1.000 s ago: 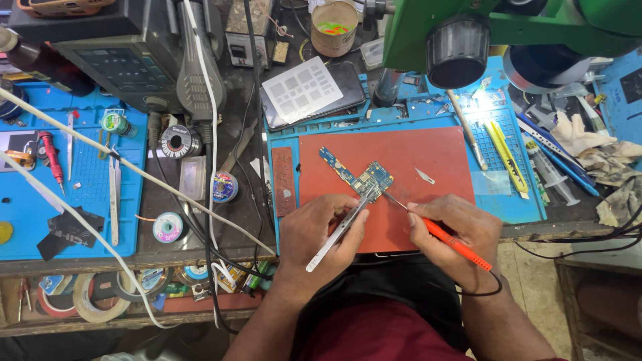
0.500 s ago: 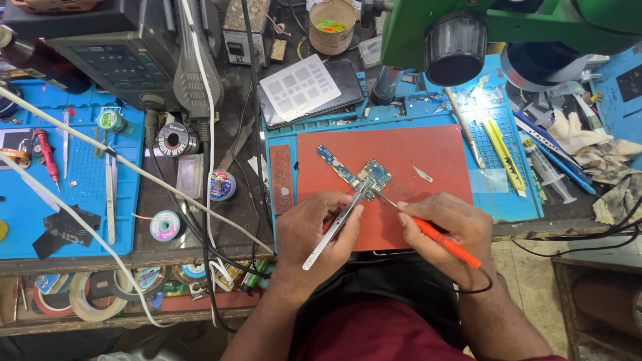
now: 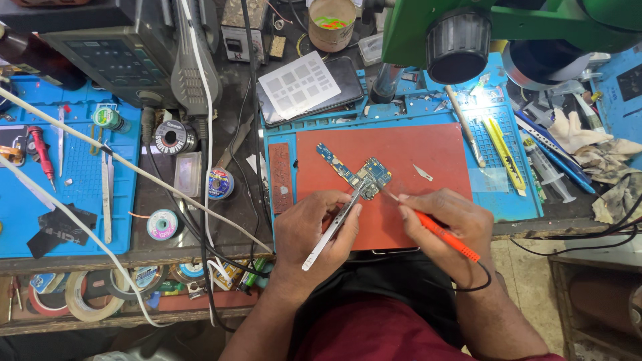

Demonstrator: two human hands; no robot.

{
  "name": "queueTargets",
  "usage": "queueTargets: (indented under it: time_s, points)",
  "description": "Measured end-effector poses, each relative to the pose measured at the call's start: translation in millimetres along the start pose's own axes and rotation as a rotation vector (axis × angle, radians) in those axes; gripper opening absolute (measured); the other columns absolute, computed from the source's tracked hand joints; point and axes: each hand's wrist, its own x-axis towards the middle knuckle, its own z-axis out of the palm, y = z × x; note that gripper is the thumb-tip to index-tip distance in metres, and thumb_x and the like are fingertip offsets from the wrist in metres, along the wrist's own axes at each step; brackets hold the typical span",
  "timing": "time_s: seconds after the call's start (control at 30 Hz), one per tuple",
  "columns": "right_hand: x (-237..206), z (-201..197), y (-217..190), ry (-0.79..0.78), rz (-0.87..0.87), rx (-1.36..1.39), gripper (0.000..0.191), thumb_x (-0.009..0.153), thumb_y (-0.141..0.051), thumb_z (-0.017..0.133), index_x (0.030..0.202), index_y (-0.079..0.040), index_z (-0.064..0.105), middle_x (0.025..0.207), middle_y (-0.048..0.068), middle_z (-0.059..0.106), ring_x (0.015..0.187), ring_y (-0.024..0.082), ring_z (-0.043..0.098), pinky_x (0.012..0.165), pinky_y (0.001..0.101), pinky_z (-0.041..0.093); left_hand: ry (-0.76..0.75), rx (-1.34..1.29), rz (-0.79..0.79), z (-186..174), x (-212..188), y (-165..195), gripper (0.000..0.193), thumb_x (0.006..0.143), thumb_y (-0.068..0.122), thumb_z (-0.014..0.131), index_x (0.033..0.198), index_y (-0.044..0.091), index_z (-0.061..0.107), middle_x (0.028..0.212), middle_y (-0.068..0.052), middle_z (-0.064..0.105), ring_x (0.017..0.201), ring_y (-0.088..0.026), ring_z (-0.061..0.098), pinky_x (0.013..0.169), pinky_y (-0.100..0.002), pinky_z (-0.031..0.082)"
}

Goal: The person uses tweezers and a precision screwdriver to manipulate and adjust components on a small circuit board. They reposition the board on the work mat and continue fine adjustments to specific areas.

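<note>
Cluttered from edge to edge, the workbench carries blue work mats on both sides and a grey instrument box up at ten o'clock. A green microscope arm hangs over the bench at one o'clock, its round black lens housing pointing down. At the middle lies a red rubber mat set into a blue mat. A dark phone with a grey perforated stencil sheet on top sits at twelve o'clock from the red mat. White cables cross the bench diagonally at nine o'clock, near small spools of wire.

On the red mat, toward its upper middle, lies the small blue circuit board, long and narrow with a wider square end. The left hand, at six o'clock from the board, has its fingers curled and pinched around metal tweezers, whose tips touch the board's lower edge. The right hand, at five o'clock from the board, grips an orange-handled soldering iron like a pen, fingers pressed together on the handle, the thin tip reaching the board's wide end. A black cord trails from the handle past the wrist.
</note>
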Motion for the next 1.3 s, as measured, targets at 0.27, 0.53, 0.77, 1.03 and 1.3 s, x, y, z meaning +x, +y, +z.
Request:
queueTargets:
  time_s: [0.27, 0.53, 0.77, 1.03, 1.3]
  points:
    - [2, 2, 4, 0.005, 0.007, 0.002, 0.016, 0.083, -0.004, 0.079, 0.099, -0.003, 0.078, 0.083, 0.008, 0.074, 0.070, 0.014, 0.071, 0.063, 0.0255, 0.054, -0.005, -0.005, -0.020, 2, 2, -3, 0.020, 0.090, 0.011, 0.080, 0.102, 0.008, 0.064, 0.079, -0.004, 0.074, 0.065, -0.014, 0.074, 0.058, -0.028, 0.057]
    - [2, 4, 11, 0.006, 0.008, 0.020, 0.017, 0.084, -0.004, 0.079, 0.101, -0.003, 0.078, 0.082, 0.007, 0.073, 0.069, 0.013, 0.069, 0.061, 0.0250, 0.052, -0.011, 0.000, -0.027, 5, 2, -5, 0.020, 0.090, 0.011, 0.080, 0.102, 0.008, 0.065, 0.078, -0.004, 0.074, 0.065, -0.014, 0.073, 0.057, -0.027, 0.057]
    - [2, 3, 13, -0.020, 0.007, 0.011, 0.018, 0.083, -0.004, 0.079, 0.100, -0.003, 0.078, 0.078, 0.007, 0.072, 0.066, 0.012, 0.068, 0.060, 0.0250, 0.051, -0.002, -0.005, -0.047, 6, 2, -7, 0.020, 0.089, 0.011, 0.080, 0.101, 0.008, 0.065, 0.075, -0.003, 0.072, 0.062, -0.012, 0.072, 0.055, -0.026, 0.055]
    - [2, 5, 12, -0.013, 0.016, 0.012, 0.019, 0.083, -0.004, 0.079, 0.102, -0.003, 0.078, 0.079, 0.007, 0.073, 0.066, 0.013, 0.068, 0.060, 0.0248, 0.051, 0.007, -0.010, -0.041, 5, 2, -8, 0.020, 0.089, 0.011, 0.080, 0.101, 0.009, 0.065, 0.076, -0.003, 0.073, 0.062, -0.012, 0.072, 0.056, -0.026, 0.055]
    - [2, 7, 13, 0.023, -0.011, 0.023, 0.016, 0.085, -0.004, 0.079, 0.101, -0.003, 0.077, 0.084, 0.008, 0.074, 0.070, 0.013, 0.070, 0.063, 0.0248, 0.053, -0.001, 0.010, -0.041, 5, 2, -8, 0.020, 0.089, 0.012, 0.081, 0.101, 0.008, 0.065, 0.075, -0.004, 0.073, 0.063, -0.013, 0.073, 0.056, -0.027, 0.056]
